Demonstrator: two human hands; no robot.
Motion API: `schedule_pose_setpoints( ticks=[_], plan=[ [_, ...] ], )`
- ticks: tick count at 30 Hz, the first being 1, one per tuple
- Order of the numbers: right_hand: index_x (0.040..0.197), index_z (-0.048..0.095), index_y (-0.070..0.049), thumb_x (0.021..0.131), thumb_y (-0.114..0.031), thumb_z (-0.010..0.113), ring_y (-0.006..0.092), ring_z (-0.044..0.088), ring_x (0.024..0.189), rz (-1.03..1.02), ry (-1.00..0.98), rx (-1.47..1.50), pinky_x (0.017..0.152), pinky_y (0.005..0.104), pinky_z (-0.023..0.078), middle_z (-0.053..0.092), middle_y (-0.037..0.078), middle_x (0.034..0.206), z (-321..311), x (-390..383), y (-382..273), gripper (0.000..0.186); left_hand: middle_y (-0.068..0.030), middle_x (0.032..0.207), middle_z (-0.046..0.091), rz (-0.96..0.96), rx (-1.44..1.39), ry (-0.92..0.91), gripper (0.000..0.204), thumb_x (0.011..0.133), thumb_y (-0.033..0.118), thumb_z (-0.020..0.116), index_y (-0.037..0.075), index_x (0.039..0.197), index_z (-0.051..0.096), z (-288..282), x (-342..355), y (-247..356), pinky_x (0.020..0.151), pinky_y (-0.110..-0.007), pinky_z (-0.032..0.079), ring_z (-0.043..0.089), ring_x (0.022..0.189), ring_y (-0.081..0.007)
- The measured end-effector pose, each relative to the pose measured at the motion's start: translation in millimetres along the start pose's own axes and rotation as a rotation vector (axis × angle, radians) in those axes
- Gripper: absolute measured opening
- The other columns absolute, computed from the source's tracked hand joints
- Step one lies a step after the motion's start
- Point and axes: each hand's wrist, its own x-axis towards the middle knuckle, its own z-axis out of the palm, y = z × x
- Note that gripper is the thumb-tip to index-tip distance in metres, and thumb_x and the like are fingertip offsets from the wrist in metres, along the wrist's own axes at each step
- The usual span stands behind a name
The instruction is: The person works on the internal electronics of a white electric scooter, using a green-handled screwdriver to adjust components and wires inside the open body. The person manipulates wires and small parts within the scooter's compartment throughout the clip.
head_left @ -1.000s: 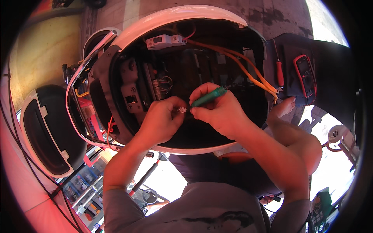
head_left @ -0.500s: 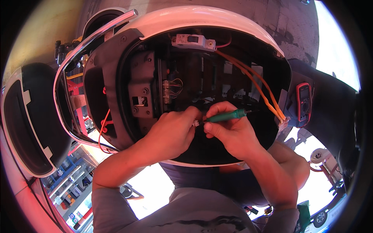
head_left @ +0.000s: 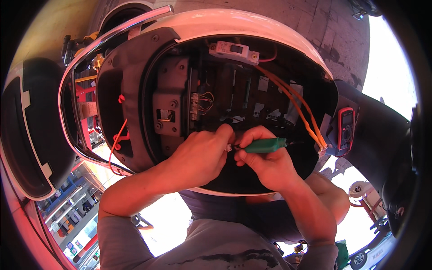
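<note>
Over the open compartment of a white scooter-like body (head_left: 252,22), my two hands meet near the front rim. My left hand (head_left: 204,150) is closed on a small whitish plug connector (head_left: 229,147) that shows at its fingertips. Pinched in my right hand (head_left: 270,164) is a slim tool with a green handle (head_left: 265,145). One thin end of it points left at the connector, and a thin metal shaft sticks out to the right. Whether the tool's left tip touches the connector, I cannot tell. Part of the connector is hidden by my left fingers.
A white circuit breaker (head_left: 234,52) hangs at the far rim, with orange cables (head_left: 294,101) running right. A wired connector block (head_left: 195,106) sits by a metal bracket (head_left: 172,105). A red-and-black multimeter (head_left: 346,130) lies at the right. A chrome rail (head_left: 114,36) curves at the left.
The view has shifted slightly, so the scooter body appears turned a little. My hands keep the same grips, and the green-handled tool lies nearer to level.
</note>
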Motion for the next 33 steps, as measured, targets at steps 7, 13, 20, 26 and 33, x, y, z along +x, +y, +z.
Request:
schedule_pose_setpoints(
  ticks=[7, 13, 20, 26, 33],
  plan=[
    [0.112, 0.057, -0.007, 0.098, 0.008, 0.057, 0.0079, 0.061, 0.088, -0.040, -0.001, -0.021, 0.079, 0.0247, 0.053, 0.061, 0.001, 0.098, 0, 0, 2, 0.021, -0.0212, 0.085, 0.069, -0.008, 0.011, 0.009, 0.027, 0.086, -0.002, 0.063, 0.002, 0.110, 0.051, 0, -1, 0, 0.068, -0.050, 0.053, 0.068, 0.083, -0.0454],
    [0.112, 0.057, -0.006, 0.098, 0.007, 0.061, 0.0095, 0.063, 0.089, 0.002, 0.006, -0.034, 0.077, 0.0255, 0.055, 0.061, 0.003, 0.104, 0, 1, 2, 0.020, -0.0279, 0.089, 0.070, -0.056, 0.017, -0.047, 0.022, 0.087, -0.004, 0.058, -0.007, 0.108, 0.053, -5, 0, 9, 0.075, -0.053, 0.056, 0.069, 0.086, -0.0479],
    [0.114, 0.058, -0.007, 0.095, 0.011, 0.055, 0.0074, 0.059, 0.087, -0.013, 0.005, -0.056, 0.075, 0.0235, 0.050, 0.060, 0.001, 0.097, 2, 1, 2, 0.026, -0.0276, 0.089, 0.070, -0.018, 0.000, -0.023, 0.021, 0.087, -0.003, 0.058, -0.006, 0.106, 0.050, -4, 1, 8, 0.074, -0.054, 0.055, 0.069, 0.086, -0.0484],
    [0.113, 0.058, -0.008, 0.095, 0.011, 0.056, 0.0065, 0.058, 0.084, -0.037, 0.029, -0.043, 0.072, 0.0229, 0.048, 0.059, 0.000, 0.095, 3, 2, 4, 0.026, -0.0262, 0.086, 0.070, -0.012, 0.009, -0.021, 0.022, 0.086, -0.003, 0.059, -0.005, 0.106, 0.051, -3, 0, 7, 0.071, -0.054, 0.055, 0.069, 0.084, -0.0481],
    [0.107, 0.059, -0.008, 0.092, 0.009, 0.062, 0.0064, 0.060, 0.081, 0.005, 0.089, 0.062, 0.070, 0.0223, 0.048, 0.062, 0.000, 0.090, -2, 4, 0, 0.022, -0.0242, 0.085, 0.068, 0.034, 0.048, 0.011, 0.022, 0.086, -0.002, 0.061, -0.004, 0.106, 0.051, -2, 1, 5, 0.071, -0.052, 0.055, 0.068, 0.084, -0.0464]
  ],
)
